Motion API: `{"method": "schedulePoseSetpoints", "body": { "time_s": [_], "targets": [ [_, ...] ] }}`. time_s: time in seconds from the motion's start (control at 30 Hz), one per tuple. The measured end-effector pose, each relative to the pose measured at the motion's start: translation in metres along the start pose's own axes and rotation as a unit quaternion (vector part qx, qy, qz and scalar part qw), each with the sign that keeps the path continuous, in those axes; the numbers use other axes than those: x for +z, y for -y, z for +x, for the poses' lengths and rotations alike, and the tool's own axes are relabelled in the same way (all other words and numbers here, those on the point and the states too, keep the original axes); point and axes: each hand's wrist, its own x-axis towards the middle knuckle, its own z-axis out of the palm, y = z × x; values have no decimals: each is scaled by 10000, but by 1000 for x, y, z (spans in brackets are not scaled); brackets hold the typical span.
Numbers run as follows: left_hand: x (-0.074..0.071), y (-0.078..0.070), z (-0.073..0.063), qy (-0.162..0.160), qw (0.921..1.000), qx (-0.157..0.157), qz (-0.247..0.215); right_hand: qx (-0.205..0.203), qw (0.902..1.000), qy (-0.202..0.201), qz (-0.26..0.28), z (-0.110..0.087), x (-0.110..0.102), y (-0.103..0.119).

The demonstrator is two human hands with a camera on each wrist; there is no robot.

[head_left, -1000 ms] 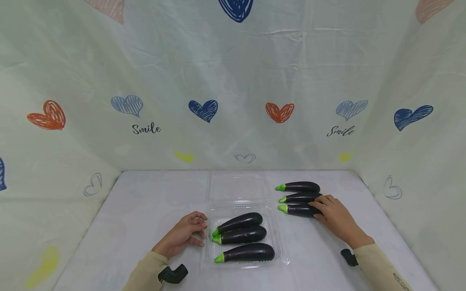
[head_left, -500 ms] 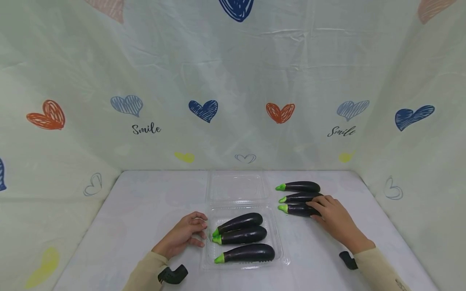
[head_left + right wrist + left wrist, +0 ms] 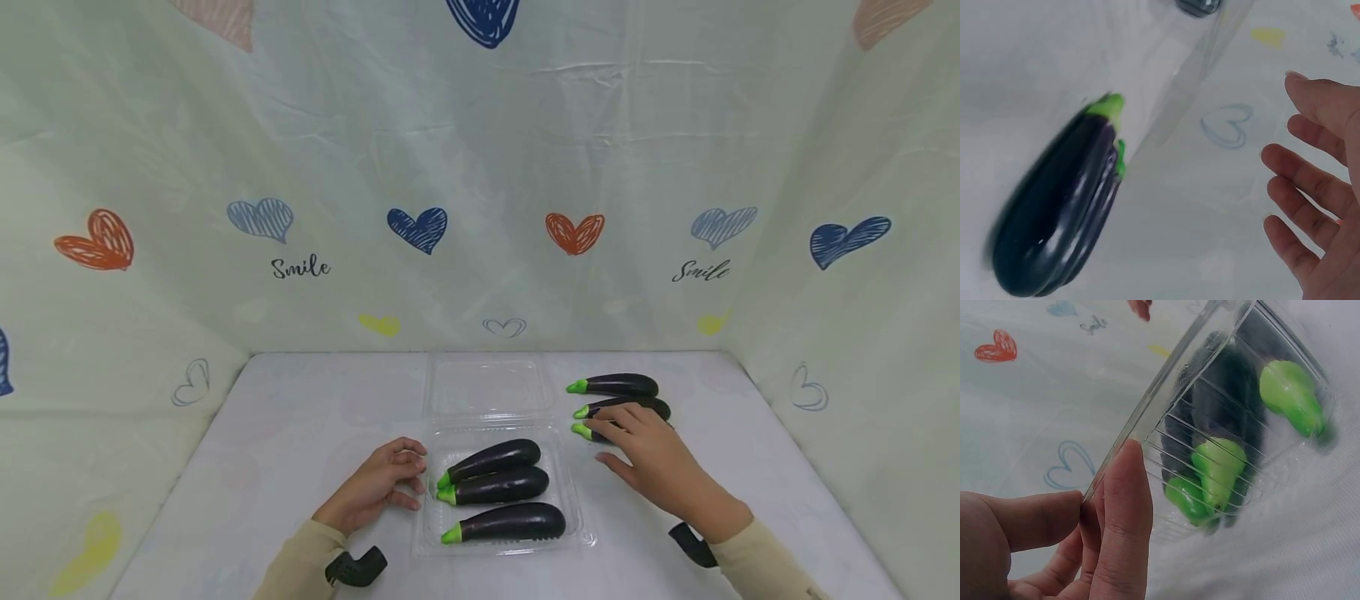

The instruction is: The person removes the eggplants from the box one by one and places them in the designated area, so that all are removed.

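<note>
Several eggplants with green stems are in view. Three of them, including the front eggplant point(image 3: 513, 522), lie in a clear plastic clamshell container point(image 3: 577, 508). My left hand point(image 3: 378, 483) pinches the container's left rim between thumb and fingers, as the left wrist view shows. My right hand point(image 3: 660, 462) is raised over the row of eggplants to the right, fingers spread and holding nothing. Below it, the nearest eggplant point(image 3: 600, 435) is mostly hidden. Behind that lie a middle eggplant point(image 3: 652, 407) and a far eggplant point(image 3: 618, 385). In the right wrist view, an eggplant point(image 3: 1054, 200) sits apart from the fingers.
The container's lid point(image 3: 487, 387) lies folded back toward the rear of the white table point(image 3: 322, 400). A pale curtain point(image 3: 480, 167) with printed hearts encloses the back and sides.
My right hand has come off the nearest eggplant's thick end and moved left and toward me, its fingers now spread. My left hand has stayed at the container's rim.
</note>
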Motion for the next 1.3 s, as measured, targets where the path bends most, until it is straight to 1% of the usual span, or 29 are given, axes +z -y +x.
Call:
{"method": "schedulePoseSetpoints", "body": {
  "time_s": [0.37,0.43,0.67,0.77,0.93,1.07,1.3],
  "targets": [
    [0,1,0,-11,10000,19,41,-521,9981,156,293,22,3,24],
    [0,1,0,-13,10000,15,42,-579,9975,281,293,26,4,28],
    [0,1,0,9,10000,39,22,-705,9930,916,251,40,7,40],
    [0,0,0,10,10000,42,23,-780,9907,1080,270,46,9,44],
    [0,1,0,5,10000,32,19,-947,9887,1122,315,55,12,50],
    [-1,1,0,22,10000,42,0,-1084,9870,1169,222,61,16,53],
    [-1,2,0,31,10000,57,25,-1248,9820,1404,221,69,20,57]
  ]
}}
